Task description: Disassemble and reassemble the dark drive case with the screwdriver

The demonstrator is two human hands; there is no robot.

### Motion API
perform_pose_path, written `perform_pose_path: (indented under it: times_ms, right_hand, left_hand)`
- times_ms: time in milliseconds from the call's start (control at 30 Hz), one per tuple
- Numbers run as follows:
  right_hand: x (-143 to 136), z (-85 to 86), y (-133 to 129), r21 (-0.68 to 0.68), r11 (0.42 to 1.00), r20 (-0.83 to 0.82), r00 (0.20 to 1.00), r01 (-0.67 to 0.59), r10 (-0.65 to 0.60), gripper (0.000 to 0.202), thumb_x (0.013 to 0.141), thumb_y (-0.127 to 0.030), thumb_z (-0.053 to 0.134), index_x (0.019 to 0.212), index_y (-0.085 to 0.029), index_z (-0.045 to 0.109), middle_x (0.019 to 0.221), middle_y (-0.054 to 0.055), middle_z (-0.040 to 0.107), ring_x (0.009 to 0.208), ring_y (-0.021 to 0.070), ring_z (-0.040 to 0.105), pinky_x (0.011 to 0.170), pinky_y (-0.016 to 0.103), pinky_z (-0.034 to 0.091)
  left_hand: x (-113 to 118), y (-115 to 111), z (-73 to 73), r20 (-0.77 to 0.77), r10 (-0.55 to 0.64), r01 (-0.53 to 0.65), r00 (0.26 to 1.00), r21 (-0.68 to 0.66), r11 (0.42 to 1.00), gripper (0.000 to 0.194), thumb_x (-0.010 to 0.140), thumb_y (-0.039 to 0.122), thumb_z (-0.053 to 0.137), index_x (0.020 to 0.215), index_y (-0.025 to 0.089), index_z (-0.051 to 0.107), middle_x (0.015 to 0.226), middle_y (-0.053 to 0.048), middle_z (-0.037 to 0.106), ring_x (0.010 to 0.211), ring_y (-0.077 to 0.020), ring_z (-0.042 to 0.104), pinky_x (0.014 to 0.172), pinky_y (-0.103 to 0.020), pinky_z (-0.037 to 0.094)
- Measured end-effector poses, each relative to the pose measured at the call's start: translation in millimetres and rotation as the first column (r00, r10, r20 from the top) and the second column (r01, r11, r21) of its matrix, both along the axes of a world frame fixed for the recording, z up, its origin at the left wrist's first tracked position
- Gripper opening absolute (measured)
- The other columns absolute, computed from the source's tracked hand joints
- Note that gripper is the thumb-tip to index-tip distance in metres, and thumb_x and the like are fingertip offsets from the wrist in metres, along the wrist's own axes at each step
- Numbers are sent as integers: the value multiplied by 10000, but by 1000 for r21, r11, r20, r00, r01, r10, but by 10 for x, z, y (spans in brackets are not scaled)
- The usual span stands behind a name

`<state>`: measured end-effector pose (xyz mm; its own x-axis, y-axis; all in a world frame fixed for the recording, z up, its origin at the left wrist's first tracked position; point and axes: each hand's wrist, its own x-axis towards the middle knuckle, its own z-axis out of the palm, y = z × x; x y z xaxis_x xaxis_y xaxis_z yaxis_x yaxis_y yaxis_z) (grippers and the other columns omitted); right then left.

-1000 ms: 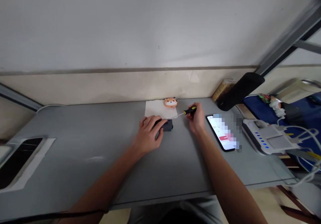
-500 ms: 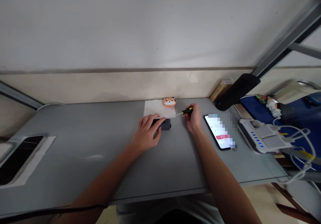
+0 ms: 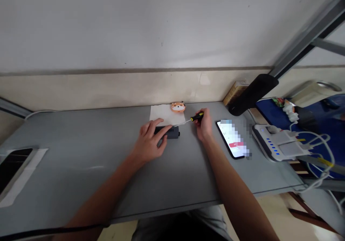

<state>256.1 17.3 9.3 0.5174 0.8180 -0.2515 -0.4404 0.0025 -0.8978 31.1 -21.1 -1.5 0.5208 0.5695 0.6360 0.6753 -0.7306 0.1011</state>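
A small dark grey box (image 3: 173, 132) with slots in its top and a knob at its right end lies on the desk. My left hand (image 3: 149, 142) is closed over its left part, index finger stretched along the top and thumb at the near side. That hand hides much of the box. In my right hand (image 3: 205, 126) is a black and yellow screwdriver (image 3: 197, 117), gripped by the handle. Its thin shaft slopes down to the left, and the tip is at the top of the box close to my left index fingertip. Whether the tip touches a screw I cannot tell.
Behind the box lie a white paper (image 3: 163, 112) and an orange animal-face case (image 3: 178, 107). Right of my right hand are a lit phone (image 3: 231, 140), a power strip (image 3: 277, 144) with cables and a black cylinder (image 3: 253, 93). A dark-screened device (image 3: 13, 167) lies far left.
The view has shifted, so most things appear a little further left and higher. My left index finger has drawn back slightly, baring more slots. Both hands keep their holds.
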Motion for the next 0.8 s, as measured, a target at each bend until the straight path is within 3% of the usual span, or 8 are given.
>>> perform_pose_path:
  times_ms: [233, 567, 800]
  right_hand:
    - [-25, 31, -6, -22, 1000, -2, 1000, 14, -14, 272, 835, -391, 570, 621, -229, 525, 580, -31, 534, 431, 92, 403, 405, 253, 321]
    - [-32, 140, -36, -63, 997, -48, 998, 41, -44, 287, 839, -290, 536, 563, -215, 509, 555, -36, 485, 410, 73, 375, 397, 226, 298]
    - [-24, 112, -36, -29, 998, -85, 994, 63, -65, 231, 802, -340, 604, 622, -216, 528, 575, -46, 534, 416, 69, 379, 388, 216, 310]
  left_hand:
    - [-97, 50, 18, 7, 15, -15, 1000, 23, 1000, 390, 923, 196, 591, 1303, 264, 648, 1313, -137, 618, 1057, -290, 613, 924, -445, 421]
    - [9, -44, 59, -47, 26, -26, 999, 0, 1000, 384, 947, 208, 565, 1318, 259, 648, 1303, -138, 620, 1074, -302, 579, 916, -453, 414]
    - [67, -68, 94, -77, 50, -46, 996, 56, 997, 323, 970, 222, 551, 1255, 236, 702, 1286, -149, 625, 1078, -295, 576, 915, -439, 412]
